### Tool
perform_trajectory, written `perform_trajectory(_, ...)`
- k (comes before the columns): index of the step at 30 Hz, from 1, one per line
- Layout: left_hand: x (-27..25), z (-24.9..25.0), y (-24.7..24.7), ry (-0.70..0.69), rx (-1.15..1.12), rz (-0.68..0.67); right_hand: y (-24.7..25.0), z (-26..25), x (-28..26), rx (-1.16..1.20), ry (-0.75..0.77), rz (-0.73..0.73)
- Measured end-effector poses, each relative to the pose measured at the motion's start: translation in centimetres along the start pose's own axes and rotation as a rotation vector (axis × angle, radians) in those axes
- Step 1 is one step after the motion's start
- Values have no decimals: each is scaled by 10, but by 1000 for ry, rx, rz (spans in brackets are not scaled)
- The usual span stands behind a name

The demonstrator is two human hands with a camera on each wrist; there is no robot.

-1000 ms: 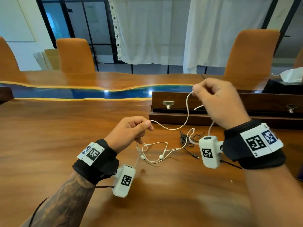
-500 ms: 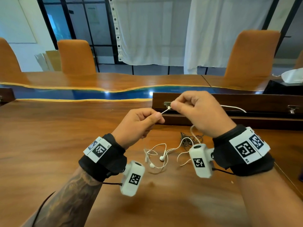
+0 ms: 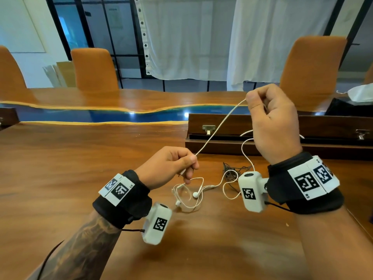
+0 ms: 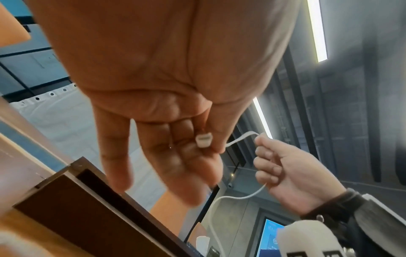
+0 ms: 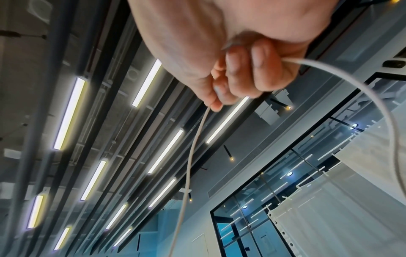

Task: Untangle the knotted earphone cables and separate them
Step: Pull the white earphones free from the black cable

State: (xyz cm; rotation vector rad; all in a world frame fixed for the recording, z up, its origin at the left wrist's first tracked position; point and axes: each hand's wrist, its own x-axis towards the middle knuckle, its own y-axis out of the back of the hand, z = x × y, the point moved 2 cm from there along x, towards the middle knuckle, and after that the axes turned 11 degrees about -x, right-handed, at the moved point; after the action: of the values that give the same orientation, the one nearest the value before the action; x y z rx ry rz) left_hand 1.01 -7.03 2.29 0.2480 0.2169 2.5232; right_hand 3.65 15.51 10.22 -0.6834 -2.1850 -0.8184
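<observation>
Left hand (image 3: pixel 167 166) low over the desk (image 3: pixel 80 158), thumb and forefinger pinching the white earphone cable (image 3: pixel 219 128) just behind its plug (image 4: pixel 203 140). Right hand (image 3: pixel 274 122) raised higher, clenched around the same cable. Cable taut between both hands. Remaining cable hanging from the right fist to loose loops with the earbuds (image 3: pixel 195 195) at mid-desk. Black earphone tangle (image 3: pixel 232 171) just beside those loops, before the dark wooden box (image 3: pixel 222 122).
</observation>
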Motion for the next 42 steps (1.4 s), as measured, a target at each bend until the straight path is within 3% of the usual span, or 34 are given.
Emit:
perform_trajectory(3,-3,5,-4,-43,-24,-3,-7,3,-4,-68,3,-181)
perform_trajectory(7,-4,20,-14,-52,-268,-55,-19,2,-17,-264,79,-331)
perform_trajectory(11,-3,31,-16,-49,-350,-80,-24,-14,-30,-75,168,-581)
perform_trajectory(14,-2,28,-12,-29,-333,27,-19,-13,-30,161,-13,-745)
perform_trajectory(18,-3,16,-4,-5,-195,160,-12,-3,-26,95,-130,-723)
perform_trajectory(23,-4,16,-19,31,-232,-51,-20,-1,-30,23,-24,-687)
perform_trajectory(27,2,17,-30,20,-245,-89,-33,7,-36,63,-16,-659)
perform_trajectory(34,19,26,-26,-99,-695,111,-55,31,-47,191,-95,-502)
perform_trajectory(38,35,36,-15,-208,-889,264,-72,39,-71,114,-138,-636)
perform_trajectory(42,47,33,-10,-245,-832,359,-78,36,-92,23,-68,-826)
